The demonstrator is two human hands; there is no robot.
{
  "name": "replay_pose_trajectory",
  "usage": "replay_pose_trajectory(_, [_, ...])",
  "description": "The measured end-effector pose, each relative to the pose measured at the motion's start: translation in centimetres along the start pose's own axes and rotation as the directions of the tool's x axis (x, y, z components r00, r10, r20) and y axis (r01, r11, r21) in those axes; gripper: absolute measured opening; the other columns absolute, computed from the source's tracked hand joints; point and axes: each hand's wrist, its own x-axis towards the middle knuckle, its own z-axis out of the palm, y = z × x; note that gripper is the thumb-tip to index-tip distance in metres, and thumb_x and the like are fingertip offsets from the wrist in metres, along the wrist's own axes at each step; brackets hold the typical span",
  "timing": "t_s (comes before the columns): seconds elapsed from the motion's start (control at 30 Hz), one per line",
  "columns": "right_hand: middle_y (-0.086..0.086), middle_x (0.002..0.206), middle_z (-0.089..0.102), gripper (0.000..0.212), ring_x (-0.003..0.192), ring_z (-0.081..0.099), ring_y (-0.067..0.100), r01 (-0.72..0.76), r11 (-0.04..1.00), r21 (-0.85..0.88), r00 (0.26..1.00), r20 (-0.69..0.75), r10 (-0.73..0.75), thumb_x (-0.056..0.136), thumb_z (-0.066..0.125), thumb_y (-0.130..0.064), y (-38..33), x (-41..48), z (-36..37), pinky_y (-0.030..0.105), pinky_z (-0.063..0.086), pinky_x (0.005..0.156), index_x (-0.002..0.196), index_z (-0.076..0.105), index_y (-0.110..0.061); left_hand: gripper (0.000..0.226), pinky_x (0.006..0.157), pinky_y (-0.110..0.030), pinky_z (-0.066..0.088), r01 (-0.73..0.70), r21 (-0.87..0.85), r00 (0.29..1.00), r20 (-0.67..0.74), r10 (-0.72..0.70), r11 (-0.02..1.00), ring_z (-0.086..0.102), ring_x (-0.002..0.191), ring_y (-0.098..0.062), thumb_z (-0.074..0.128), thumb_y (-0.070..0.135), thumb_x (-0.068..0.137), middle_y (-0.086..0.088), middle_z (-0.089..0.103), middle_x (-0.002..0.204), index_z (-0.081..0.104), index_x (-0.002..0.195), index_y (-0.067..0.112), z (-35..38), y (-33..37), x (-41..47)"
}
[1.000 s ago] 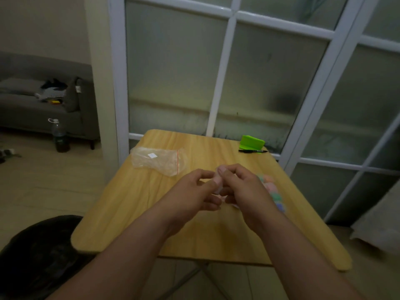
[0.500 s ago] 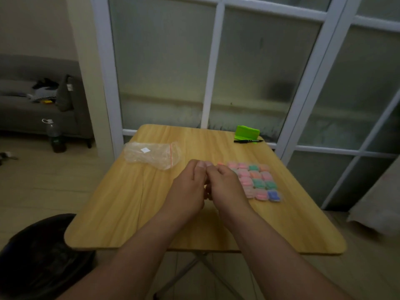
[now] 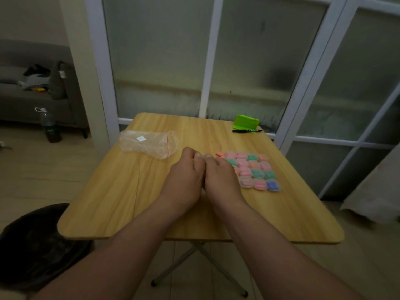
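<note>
Both hands closed up, knuckles to me: left hand (image 3: 184, 176) and right hand (image 3: 220, 178) press side by side over the middle of the light wooden folding table (image 3: 121, 202), thumbs touching at the top. Fingers curl inward on each. I cannot tell whether they pinch anything, since the inside of the grip is hidden behind the backs of the hands.

Nearest work items: a grid of small clear plastic cases (image 3: 253, 169) holding pink, green, orange and blue pieces, flat on the table at 3 o'clock from the hands. Its near-left corner runs under the right hand's edge. Two loose orange-pink pieces (image 3: 219, 154) lie just beside the grid's far-left corner, at 1 o'clock from the hands, close to the right thumb.

A crumpled clear plastic zip bag with a red seal strip (image 3: 149, 144) lies at 10 o'clock, near the left hand but apart from it. A bright green folded item (image 3: 246, 122) sits at the table's far edge at 1 o'clock, with a black pen (image 3: 246, 131) just in front of it.

Off the table I see a black bin bag (image 3: 32, 245) at 8 o'clock, and a dark bottle (image 3: 48, 124) on the floor by a grey sofa (image 3: 13, 100) at 10 o'clock.
</note>
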Motion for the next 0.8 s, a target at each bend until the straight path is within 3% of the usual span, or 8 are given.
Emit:
replay_pose_trajectory(0.17, [0.005, 0.083, 0.066, 0.028, 0.07, 0.061, 0.018, -0.107, 0.973, 0.206, 0.988, 0.131, 0.081, 0.106, 0.05, -0.035, -0.4, 0.5, -0.9, 0.04, 0.051, 0.064, 0.099, 0.068, -0.015, 0.03, 0.05, -0.036, 0.045, 0.006, -0.127, 1.0, -0.01, -0.008, 0.992, 0.057, 0.057, -0.019, 0.031, 0.038, 0.113, -0.009, 0.061, 0.075, 0.053, 0.105, 0.019, -0.5, 0.1, 0.0])
replay_pose_trajectory(0.27, [-0.001, 0.084, 0.07, 0.031, 0.075, 0.061, 0.017, -0.061, 0.978, 0.199, 0.967, 0.255, 0.008, 0.107, 0.056, -0.041, -1.0, 0.9, -2.4, 0.036, 0.047, 0.069, 0.105, 0.076, -0.018, 0.03, 0.047, -0.035, 0.054, 0.063, -0.252, 0.996, 0.078, -0.045, 0.966, 0.064, 0.057, -0.029, 0.032, 0.041, 0.113, -0.02, 0.067, 0.084, 0.05, 0.124, 0.021, -1.3, 0.9, -0.3])
replay_pose_trajectory(0.4, [-0.012, 0.112, 0.073, 0.032, 0.093, 0.068, 0.003, 0.236, 0.971, -0.049, 0.956, 0.191, -0.222, 0.101, 0.069, -0.039, -1.7, 1.0, -3.9, 0.02, 0.053, 0.072, 0.131, 0.07, -0.027, 0.052, 0.067, -0.042, 0.065, 0.33, -0.439, 0.938, 0.256, -0.236, 0.835, 0.075, 0.079, -0.037, 0.032, 0.057, 0.109, -0.019, 0.074, 0.104, 0.053, 0.136, 0.018, -1.9, 1.6, -0.6])
replay_pose_trajectory(0.47, [-0.017, 0.121, 0.065, 0.038, 0.102, 0.063, 0.0, 0.497, 0.821, -0.282, 0.867, 0.21, -0.452, 0.098, 0.073, -0.03, -1.7, 0.5, -4.2, 0.016, 0.053, 0.078, 0.134, 0.063, -0.03, 0.068, 0.07, -0.043, 0.062, 0.503, -0.526, 0.86, 0.384, -0.336, 0.685, 0.074, 0.08, -0.036, 0.033, 0.068, 0.104, -0.023, 0.076, 0.102, 0.062, 0.127, 0.012, -2.4, 1.7, -0.2])
replay_pose_trajectory(0.53, [-0.018, 0.126, 0.06, 0.041, 0.111, 0.059, -0.001, 0.623, 0.69, -0.369, 0.782, 0.33, -0.529, 0.096, 0.073, -0.02, -1.4, 0.1, -4.1, 0.013, 0.051, 0.082, 0.134, 0.059, -0.03, 0.062, 0.077, -0.043, 0.061, 0.537, -0.579, 0.839, 0.441, -0.319, 0.613, 0.075, 0.089, -0.033, 0.041, 0.062, 0.105, -0.025, 0.075, 0.11, 0.062, 0.129, 0.009, -2.9, 1.3, 0.1])
replay_pose_trajectory(0.6, [-0.018, 0.125, 0.062, 0.035, 0.117, 0.06, -0.002, 0.588, 0.757, -0.284, 0.797, 0.364, -0.482, 0.098, 0.071, -0.018, -1.2, -0.2, -4.1, 0.016, 0.054, 0.087, 0.13, 0.06, -0.029, 0.045, 0.08, -0.04, 0.061, 0.502, -0.61, 0.862, 0.412, -0.297, 0.613, 0.076, 0.094, -0.03, 0.046, 0.044, 0.11, -0.022, 0.075, 0.113, 0.063, 0.132, 0.008, -3.2, 0.6, 0.5])
replay_pose_trajectory(0.7, [-0.016, 0.12, 0.067, 0.025, 0.111, 0.063, -0.004, 0.402, 0.912, -0.082, 0.899, 0.223, -0.376, 0.099, 0.068, -0.018, -1.6, -0.1, -4.4, 0.026, 0.058, 0.091, 0.122, 0.063, -0.027, 0.034, 0.073, -0.035, 0.059, 0.473, -0.615, 0.88, 0.366, -0.303, 0.631, 0.07, 0.082, -0.027, 0.05, 0.024, 0.11, -0.025, 0.073, 0.108, 0.061, 0.132, 0.002, -3.0, 0.1, 0.7])
replay_pose_trajectory(0.8, [-0.016, 0.119, 0.069, 0.02, 0.107, 0.065, -0.005, 0.383, 0.92, -0.088, 0.907, 0.225, -0.356, 0.103, 0.068, -0.026, -1.5, 0.0, -4.4, 0.018, 0.057, 0.081, 0.123, 0.067, -0.028, 0.029, 0.07, -0.033, 0.058, 0.437, -0.607, 0.898, 0.34, -0.28, 0.664, 0.067, 0.079, -0.026, 0.054, 0.019, 0.108, -0.023, 0.071, 0.101, 0.061, 0.13, 0.002, -2.4, 0.5, 0.3])
